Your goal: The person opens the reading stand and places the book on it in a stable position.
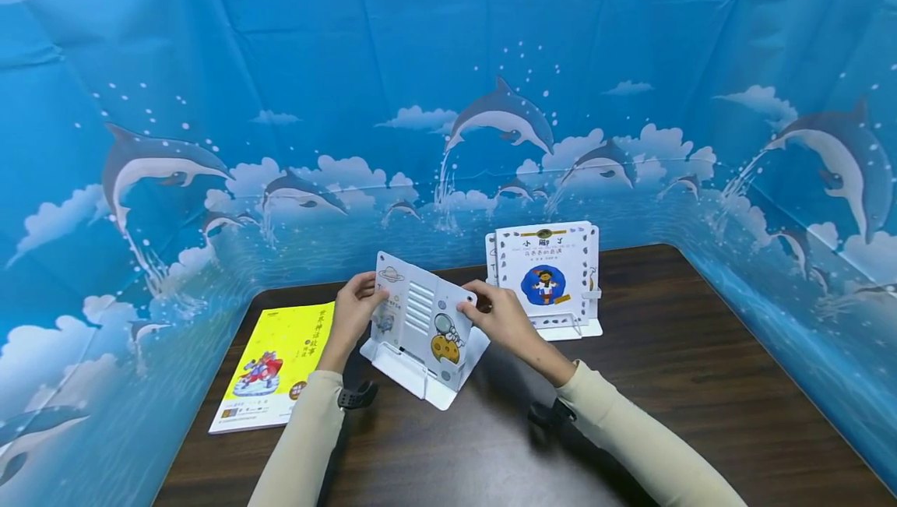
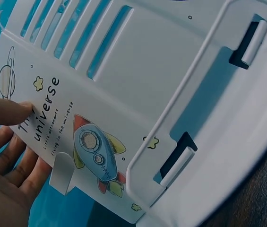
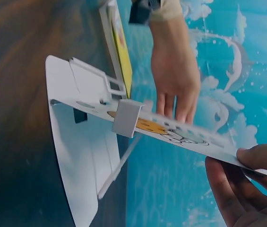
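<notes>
A white metal book stand with planet and astronaut drawings stands tilted back on its base plate, no book on it. My left hand pinches the left edge of its back panel, thumb on the printed front and fingers behind. Slots, a rocket drawing and a side clip show close up in the left wrist view. At the upper right corner, my right hand pinches the panel between thumb and fingers. From the side, the right wrist view shows a wire prop behind the panel, reaching down to the base.
Behind my right hand stands another white book stand holding a white picture book. A yellow book lies flat beside my left forearm. The dark wooden table is bordered by a blue dolphin-print curtain.
</notes>
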Demonstrator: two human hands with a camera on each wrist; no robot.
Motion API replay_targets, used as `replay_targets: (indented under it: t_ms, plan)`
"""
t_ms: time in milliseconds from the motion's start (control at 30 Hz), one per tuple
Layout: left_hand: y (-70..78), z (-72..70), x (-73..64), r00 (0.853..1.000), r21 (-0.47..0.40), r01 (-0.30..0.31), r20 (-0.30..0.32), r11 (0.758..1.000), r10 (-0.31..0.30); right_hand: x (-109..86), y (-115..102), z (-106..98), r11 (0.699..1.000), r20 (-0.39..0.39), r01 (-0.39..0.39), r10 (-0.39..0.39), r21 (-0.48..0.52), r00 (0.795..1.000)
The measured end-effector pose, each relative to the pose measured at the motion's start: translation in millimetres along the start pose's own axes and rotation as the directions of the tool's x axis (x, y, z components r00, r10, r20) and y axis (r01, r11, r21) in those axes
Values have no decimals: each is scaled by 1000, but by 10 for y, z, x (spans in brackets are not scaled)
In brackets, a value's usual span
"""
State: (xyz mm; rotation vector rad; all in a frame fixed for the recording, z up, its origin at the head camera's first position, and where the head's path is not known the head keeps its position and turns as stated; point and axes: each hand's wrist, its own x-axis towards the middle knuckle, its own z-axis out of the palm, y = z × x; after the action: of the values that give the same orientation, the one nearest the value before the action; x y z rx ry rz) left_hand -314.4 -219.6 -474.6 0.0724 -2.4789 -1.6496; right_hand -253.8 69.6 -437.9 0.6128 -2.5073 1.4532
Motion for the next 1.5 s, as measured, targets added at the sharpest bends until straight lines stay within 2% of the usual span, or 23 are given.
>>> replay_targets:
  t_ms: [300, 433, 600, 800, 1133, 1500]
  plan:
    - [-15, -57, -5, 997, 7, 31, -68, 999, -31, 309, 159, -29, 995, -18, -49, 47, -91, 999]
    - [-17, -61, 1, 994, 10, 46, -102, 999, -45, 464, 205, -32, 987, -53, -42, 34, -158, 998]
    - [-28, -24, 9, 988, 27, 47, -149, 999, -42, 651, 260, -34, 974, -105, -31, 7, -225, 994]
    - [-36, 38, 36, 983, 23, 48, -181, 999, -43, 821, 253, 1, 950, -141, -72, 30, -302, 990]
    - [-31, 61, 88, 977, 10, 32, -210, 999, -29, 942, 225, 67, 922, -160, -66, 5, -381, 987]
    - [-48, 64, 90, 979, -2, 47, -197, 999, -46, 938, 233, 75, 916, -155, -80, 19, -393, 988]
